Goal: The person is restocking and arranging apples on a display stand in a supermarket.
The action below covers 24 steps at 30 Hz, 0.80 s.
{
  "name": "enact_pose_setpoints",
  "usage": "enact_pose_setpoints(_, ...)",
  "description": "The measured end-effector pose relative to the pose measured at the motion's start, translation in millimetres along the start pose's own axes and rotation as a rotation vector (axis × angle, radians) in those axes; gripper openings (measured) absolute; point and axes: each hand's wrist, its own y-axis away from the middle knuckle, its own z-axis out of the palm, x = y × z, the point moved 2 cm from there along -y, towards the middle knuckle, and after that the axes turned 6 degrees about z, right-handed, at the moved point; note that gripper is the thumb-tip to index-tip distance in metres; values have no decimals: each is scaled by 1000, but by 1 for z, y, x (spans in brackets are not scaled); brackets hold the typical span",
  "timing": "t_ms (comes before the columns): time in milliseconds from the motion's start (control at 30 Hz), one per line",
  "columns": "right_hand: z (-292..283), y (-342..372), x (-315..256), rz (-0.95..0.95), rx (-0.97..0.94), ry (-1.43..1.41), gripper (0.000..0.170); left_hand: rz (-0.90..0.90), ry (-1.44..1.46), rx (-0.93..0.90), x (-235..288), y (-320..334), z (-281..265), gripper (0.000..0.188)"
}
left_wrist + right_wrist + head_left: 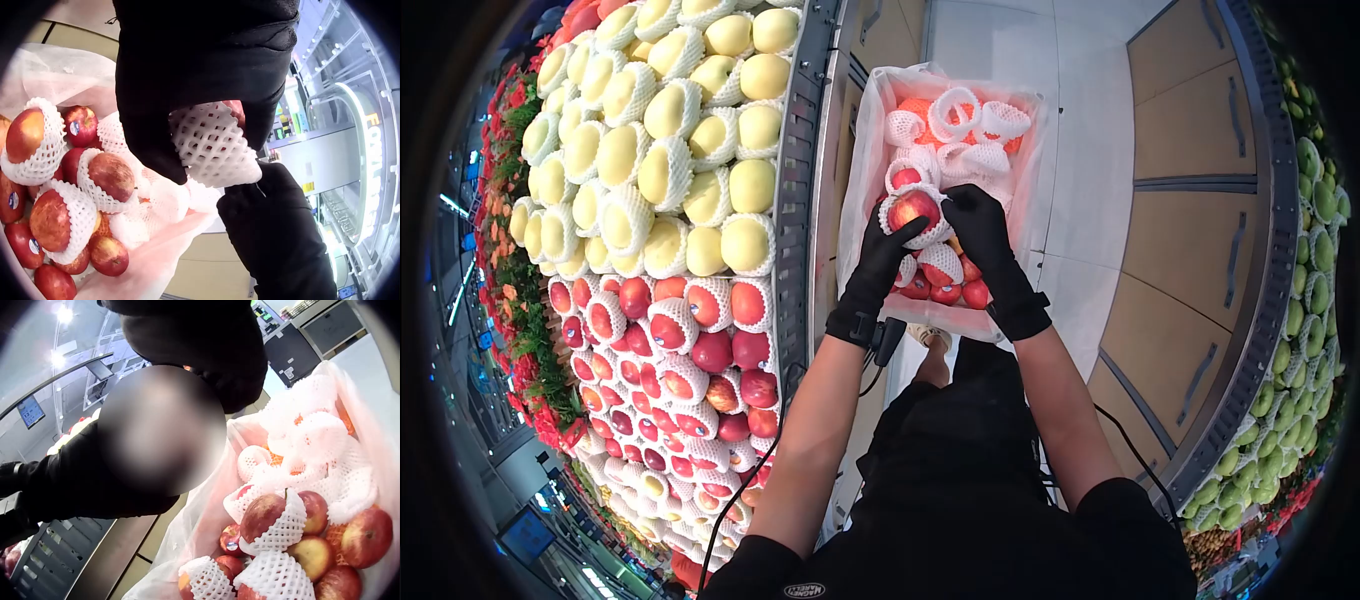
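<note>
Head view: above the lined box (861,170), an apple (913,207) is gripped by the curled left hand (883,252) and its foam net (926,239) pinched by the right hand (983,228); net adjustment seems the step, with steady support and gentle easing called for next.

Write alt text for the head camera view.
A person's gloved left hand grips a red apple in a white foam net, the right hand at the net's edge, above a lined box of more apples. Yellow fruit and red fruit lie left, green fruit right.
</note>
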Motion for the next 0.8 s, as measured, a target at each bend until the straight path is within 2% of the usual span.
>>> enact_pose_setpoints(67,2,-1,16,-13,-77,-3,24,38,9,19,-4,1,-6,64)
enact_pose_setpoints(167,4,7,9,138,-182,129,28,76,23,47,-7,7,-9,64)
enact_pose_setpoints(300,10,-1,4,53,-184,106,21,170,-106,-23,-1,17,2,58)
enact_pose_setpoints(433,8,-3,-7,18,-164,225,22,120,-105,45,-12,18,-3,63)
enact_pose_setpoints(533,10,-2,-4,-133,-12,113,21,41,-46,42,-12,19,1,58)
enact_pose_setpoints(567,10,-2,-1,-121,-32,70,22,4,-12,28,-10,18,3,56)
enact_pose_setpoints(633,10,0,6,-99,-69,-17,27,-46,10,75,-15,16,0,56)
enact_pose_setpoints(733,12,3,27,-48,-77,9,48,-81,24,162,-20,17,-6,55)
enact_pose_setpoints(800,5,14,27,98,-312,-109,60,-44,8,114,-23,19,-7,53)
